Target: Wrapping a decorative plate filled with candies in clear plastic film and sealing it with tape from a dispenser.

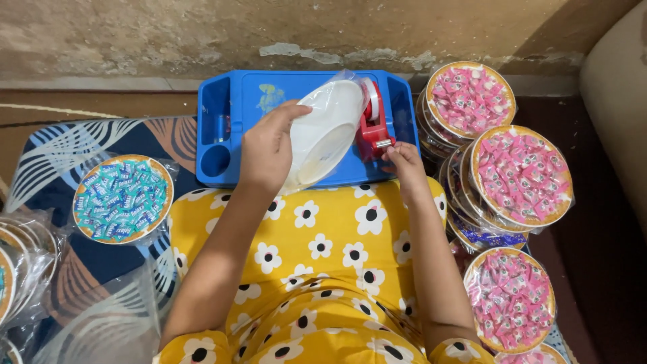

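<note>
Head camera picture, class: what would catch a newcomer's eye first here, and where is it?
Most striking is the white plate in clear wrap, tilted on edge over the blue tray at centre, held by the left hand. The right hand rests beside the red tape dispenser. Wrapped plates of pink sweets pile up at right; a plate of blue sweets lies at left.

Looks like a home floor used for piecework packing. Bare, stained plaster wall point(135, 34) beyond the grip, with a skirting strip at its foot. Patterned cloth point(101, 135) spread left of the grip, a cushion edge point(617, 101) far right. Small blue lap desk point(229, 114) under the grip, carrying a red tape dispenser point(375, 125). Stacks of wrapped candy plates point(522, 176) right of the grip, more point(122, 199) on the left.
</note>
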